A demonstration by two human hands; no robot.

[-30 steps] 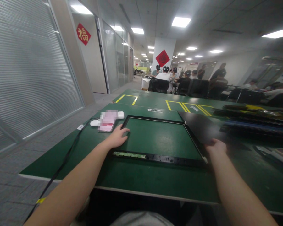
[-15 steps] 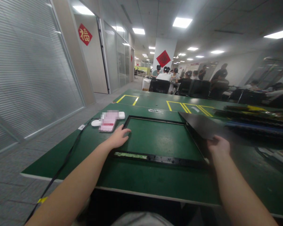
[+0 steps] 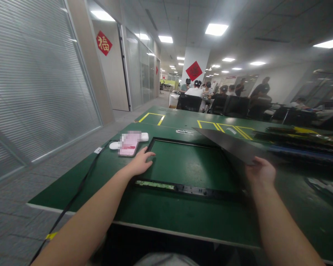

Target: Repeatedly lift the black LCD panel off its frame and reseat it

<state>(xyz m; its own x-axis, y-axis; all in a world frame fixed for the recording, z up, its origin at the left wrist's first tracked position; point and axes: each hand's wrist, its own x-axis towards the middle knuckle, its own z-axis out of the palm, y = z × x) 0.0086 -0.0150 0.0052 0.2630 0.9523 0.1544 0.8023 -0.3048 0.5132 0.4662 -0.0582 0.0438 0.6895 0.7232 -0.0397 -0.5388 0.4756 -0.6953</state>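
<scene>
While the right hand (image 3: 262, 173) grasps a thin, dark grey sheet (image 3: 230, 146) slanting over the right side of a hollow black frame (image 3: 192, 189) on the green desk (image 3: 188, 214), the left hand (image 3: 140, 162) rests unclenched at the frame's left.

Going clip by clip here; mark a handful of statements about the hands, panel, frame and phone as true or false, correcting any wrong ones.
1. The right hand holds the dark panel. True.
2. The dark panel lies flat inside the black frame. False: it is held up at a tilt, overlapping the frame's far right corner in this view.
3. The left hand is at the frame's left side. True.
4. The pink phone lies to the right of the frame. False: it lies to the left.
5. A green strip shows on the frame's near side. True.
</scene>
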